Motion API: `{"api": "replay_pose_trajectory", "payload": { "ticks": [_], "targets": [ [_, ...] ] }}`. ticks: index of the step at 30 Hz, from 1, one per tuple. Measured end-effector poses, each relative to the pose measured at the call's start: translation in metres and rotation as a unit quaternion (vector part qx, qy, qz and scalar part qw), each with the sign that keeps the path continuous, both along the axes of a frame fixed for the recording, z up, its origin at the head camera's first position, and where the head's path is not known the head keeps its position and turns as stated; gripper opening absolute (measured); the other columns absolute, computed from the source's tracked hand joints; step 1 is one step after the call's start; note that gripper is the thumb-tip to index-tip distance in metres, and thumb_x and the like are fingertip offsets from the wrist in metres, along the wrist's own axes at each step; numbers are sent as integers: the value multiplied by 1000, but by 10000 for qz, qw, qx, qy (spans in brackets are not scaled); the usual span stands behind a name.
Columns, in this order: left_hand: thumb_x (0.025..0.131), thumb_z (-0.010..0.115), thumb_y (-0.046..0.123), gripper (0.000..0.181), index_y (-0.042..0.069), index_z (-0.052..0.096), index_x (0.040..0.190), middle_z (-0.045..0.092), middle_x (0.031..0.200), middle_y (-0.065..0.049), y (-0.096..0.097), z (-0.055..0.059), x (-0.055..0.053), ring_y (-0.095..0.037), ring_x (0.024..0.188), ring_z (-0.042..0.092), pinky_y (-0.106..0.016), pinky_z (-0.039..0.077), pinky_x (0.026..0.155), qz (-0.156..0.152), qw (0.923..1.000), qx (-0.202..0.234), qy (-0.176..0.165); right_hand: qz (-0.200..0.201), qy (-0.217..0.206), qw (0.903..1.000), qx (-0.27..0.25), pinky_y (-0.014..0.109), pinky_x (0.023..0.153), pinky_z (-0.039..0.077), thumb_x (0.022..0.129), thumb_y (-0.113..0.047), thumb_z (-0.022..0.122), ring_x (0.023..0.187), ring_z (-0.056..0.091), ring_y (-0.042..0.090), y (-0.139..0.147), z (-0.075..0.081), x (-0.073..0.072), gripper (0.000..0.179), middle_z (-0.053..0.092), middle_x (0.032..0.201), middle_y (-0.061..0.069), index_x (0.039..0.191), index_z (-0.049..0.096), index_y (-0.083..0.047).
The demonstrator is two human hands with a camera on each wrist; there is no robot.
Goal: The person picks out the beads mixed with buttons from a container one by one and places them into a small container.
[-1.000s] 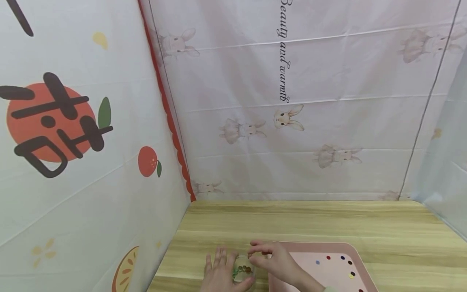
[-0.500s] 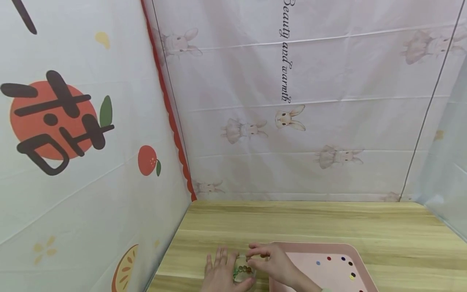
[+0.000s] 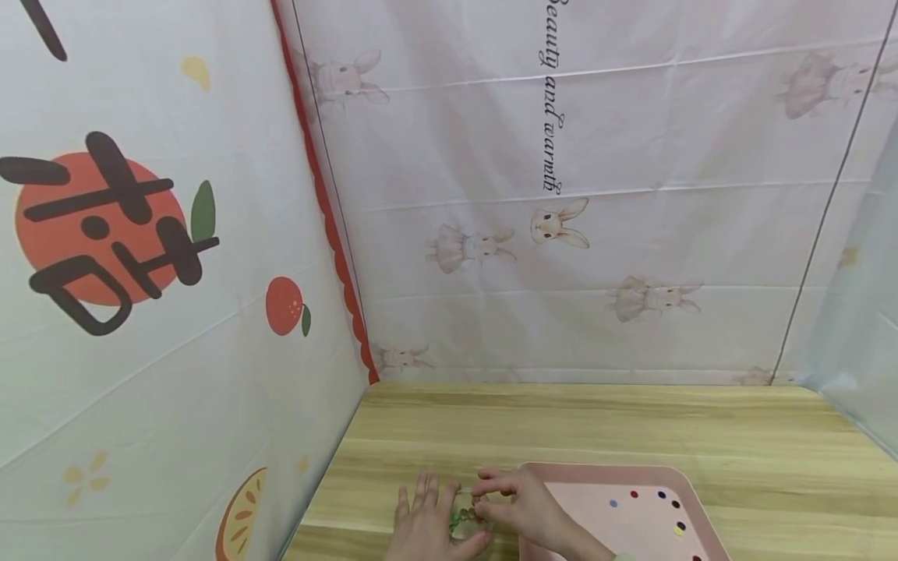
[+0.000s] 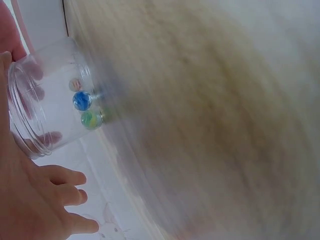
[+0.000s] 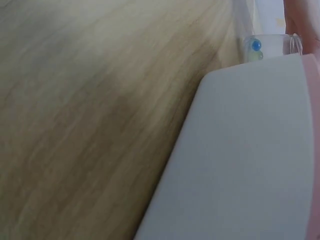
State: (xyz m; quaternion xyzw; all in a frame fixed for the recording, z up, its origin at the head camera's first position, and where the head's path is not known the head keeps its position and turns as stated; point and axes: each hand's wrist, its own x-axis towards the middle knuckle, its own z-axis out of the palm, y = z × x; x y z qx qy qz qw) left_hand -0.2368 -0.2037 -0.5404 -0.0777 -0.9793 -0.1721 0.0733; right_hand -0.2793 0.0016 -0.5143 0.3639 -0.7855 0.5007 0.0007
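Note:
A clear plastic jar (image 4: 59, 57) stands on the table at the tray's left side, with several glass marbles inside. Through its wall in the left wrist view I see a blue marble (image 4: 82, 100), a green one (image 4: 91, 119) and a small reddish one (image 4: 75, 84). My left hand (image 3: 424, 523) grips the jar round its rim with thumb and index finger, the other fingers spread. Over the jar's mouth, my right hand (image 3: 525, 508) appears to pinch a small brown marble (image 3: 476, 500) between thumb and fingertips. Its fingers partly cover the jar.
A pink tray (image 3: 603, 472) lies right of the jar, holding several small coloured discs, among them a blue disc (image 3: 613, 503) and a yellow disc (image 3: 678, 531). The wooden table (image 3: 596, 421) meets printed cloth walls at the left and back.
My right hand has shifted slightly left and down over the jar's mouth, the brown marble moving with its fingertips. My left hand keeps its hold on the jar. The camera view has drifted a little.

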Motion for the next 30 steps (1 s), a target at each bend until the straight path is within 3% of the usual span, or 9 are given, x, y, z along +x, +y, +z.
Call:
{"api": "replay_pose_trajectory", "payload": {
  "ticks": [6,11,16,21,22,28,30],
  "targets": [
    [77,46,88,97,17,51,142,41,152,-24,0,0,1,-44,145,31,-75,16,110,-22,10000,-48,1,136,-223,9997,-26,56,90,53,92,-30,72,127,55,42,2,0,0,19,62,134,20,108,78,-21],
    [77,46,88,98,16,50,143,40,153,-24,0,1,1,-44,145,30,-75,15,111,-38,10000,8,-4,163,-73,9998,110,54,93,53,92,-29,72,128,55,42,1,1,1,18,62,134,18,108,78,-21],
    [77,43,90,100,16,49,144,40,153,-25,1,3,2,-44,145,31,-74,16,111,-46,10000,-42,46,102,-81,9996,236,64,99,45,92,-31,72,129,55,38,1,2,1,18,62,135,14,107,78,-22],
    [77,43,89,99,16,49,144,39,153,-26,6,5,1,-45,145,30,-74,16,112,-40,9999,-26,113,118,0,9991,395,55,97,50,92,-32,71,129,55,38,6,3,-3,21,62,136,14,109,77,-20],
    [77,43,89,99,16,49,144,39,153,-26,7,6,0,-45,145,30,-75,16,111,-27,9999,-36,106,91,20,9990,448,55,98,49,93,-33,71,119,62,38,7,5,-5,22,61,136,15,109,77,-20],
    [78,44,88,95,17,51,141,42,150,-27,11,7,-5,-45,143,33,-76,19,109,73,9998,-112,141,-220,111,9973,696,59,94,50,93,-40,69,119,60,39,31,28,-14,22,61,138,11,108,76,-26],
    [78,45,88,96,17,51,142,43,149,-28,12,7,-6,-45,143,33,-76,19,109,102,9998,-84,149,-279,124,9972,685,55,92,53,92,-42,69,129,53,39,45,38,-18,21,61,138,9,107,75,-28]
  ]
}}
